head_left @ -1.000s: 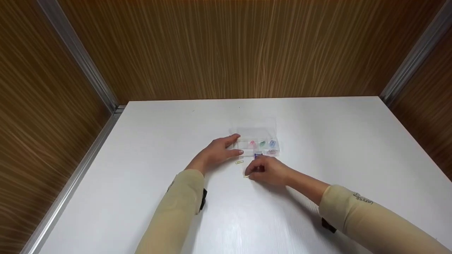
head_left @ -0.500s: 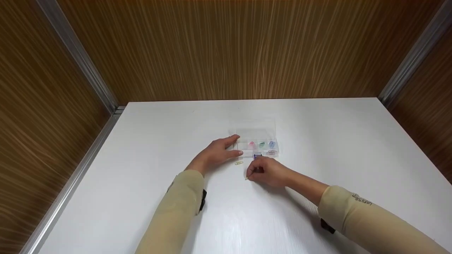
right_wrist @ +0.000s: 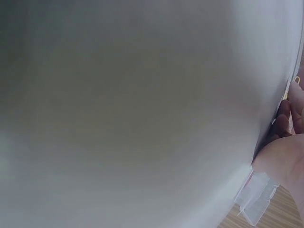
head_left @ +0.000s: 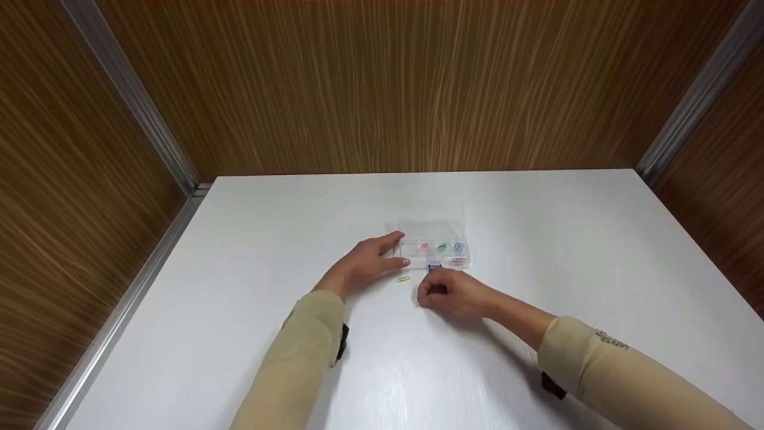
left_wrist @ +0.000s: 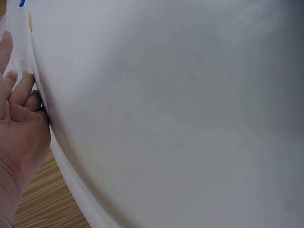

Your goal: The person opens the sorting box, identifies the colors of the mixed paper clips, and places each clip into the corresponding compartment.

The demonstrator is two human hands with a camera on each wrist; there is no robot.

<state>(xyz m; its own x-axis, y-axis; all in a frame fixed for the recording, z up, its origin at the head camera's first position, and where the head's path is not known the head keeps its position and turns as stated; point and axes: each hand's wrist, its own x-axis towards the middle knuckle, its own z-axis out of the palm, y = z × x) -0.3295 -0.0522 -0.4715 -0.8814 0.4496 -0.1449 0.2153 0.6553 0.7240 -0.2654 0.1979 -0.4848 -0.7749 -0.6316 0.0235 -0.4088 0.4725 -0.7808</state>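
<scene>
A clear plastic box (head_left: pixel 418 263) with compartments stands on the white table, its transparent lid (head_left: pixel 431 221) raised at the back. My left hand (head_left: pixel 365 261) holds the box's left end between thumb and index finger. My right hand (head_left: pixel 458 292), just in front of the box, pinches a small yellow paper clip (head_left: pixel 418 304) close over the table, mostly hidden by the fingertips. Another yellow paper clip (head_left: pixel 403 279) lies between the hands. In the right wrist view, a bit of yellow shows at the right hand's fingertips (right_wrist: pixel 285 108).
Pink (head_left: pixel 424 246), green (head_left: pixel 441 248) and blue (head_left: pixel 458 246) small pieces sit in separate back compartments. Reddish pieces (head_left: pixel 458 261) lie at the front right of the box. A dark blue piece (head_left: pixel 434 267) shows just above the right hand. Wood-grain panels (head_left: pixel 382 89) enclose the table.
The paper clip in my right hand shows less beyond the fingertips than a second ago. My right hand has shifted very slightly; the left keeps its hold on the box. The view has tilted a little.
</scene>
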